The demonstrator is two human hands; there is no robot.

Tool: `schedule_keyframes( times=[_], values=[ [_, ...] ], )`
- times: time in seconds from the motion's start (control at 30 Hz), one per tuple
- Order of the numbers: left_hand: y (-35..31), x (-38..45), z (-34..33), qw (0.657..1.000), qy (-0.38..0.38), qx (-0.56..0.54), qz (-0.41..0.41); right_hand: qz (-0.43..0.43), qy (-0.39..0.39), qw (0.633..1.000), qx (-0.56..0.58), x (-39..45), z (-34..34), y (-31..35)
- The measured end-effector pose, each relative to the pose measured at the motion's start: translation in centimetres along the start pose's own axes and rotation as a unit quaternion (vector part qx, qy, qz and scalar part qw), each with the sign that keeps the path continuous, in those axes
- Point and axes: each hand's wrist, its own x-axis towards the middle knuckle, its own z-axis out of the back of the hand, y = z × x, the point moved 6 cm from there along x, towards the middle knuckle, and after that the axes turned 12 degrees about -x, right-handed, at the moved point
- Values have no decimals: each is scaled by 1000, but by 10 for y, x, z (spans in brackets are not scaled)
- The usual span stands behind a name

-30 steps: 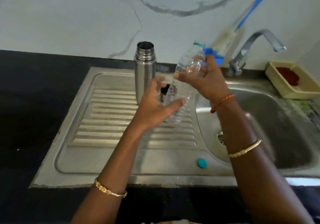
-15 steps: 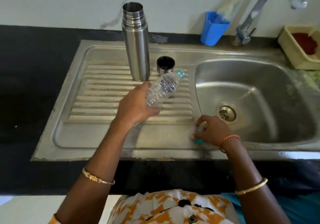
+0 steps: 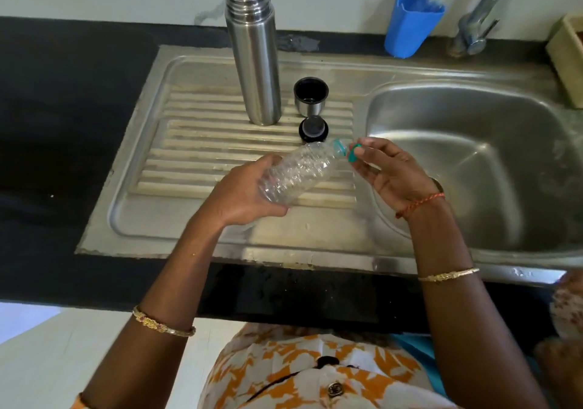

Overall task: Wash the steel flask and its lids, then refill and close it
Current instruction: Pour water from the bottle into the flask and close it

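Our left hand (image 3: pixel 243 194) grips a clear plastic bottle (image 3: pixel 299 171) tilted over the ribbed drainboard (image 3: pixel 202 143); our right hand (image 3: pixel 391 171) pinches its teal cap (image 3: pixel 352 153) just beside the bottle's mouth. The open steel flask (image 3: pixel 254 58) stands upright on the drainboard, with its cup lid (image 3: pixel 310 96) and black stopper (image 3: pixel 313 129) beside it. We can read no writing anywhere.
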Motion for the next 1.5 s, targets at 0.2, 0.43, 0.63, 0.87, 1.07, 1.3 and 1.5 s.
schedule_keyframes(
  times=[0.2,0.43,0.63,0.87,1.07,1.3,1.5],
  values=[
    [0,-1,7,999,-19,-18,30,13,89,996,-29,16,-21,9],
    [-3,8,19,998,-39,5,57,43,150,967,-201,47,-29,32],
    [-5,21,12,996,-69,18,54,21,80,933,-350,65,-27,36],
    [5,27,-2,995,-32,-61,71,26,110,913,-392,60,-17,34],
    [-4,33,2,987,18,-145,70,116,210,849,-471,55,-21,52],
    [-15,32,0,992,-52,-112,8,116,201,867,-442,54,-22,51],
    [-29,41,-25,981,-83,-175,-17,117,103,920,-359,53,-18,73]
  ],
)
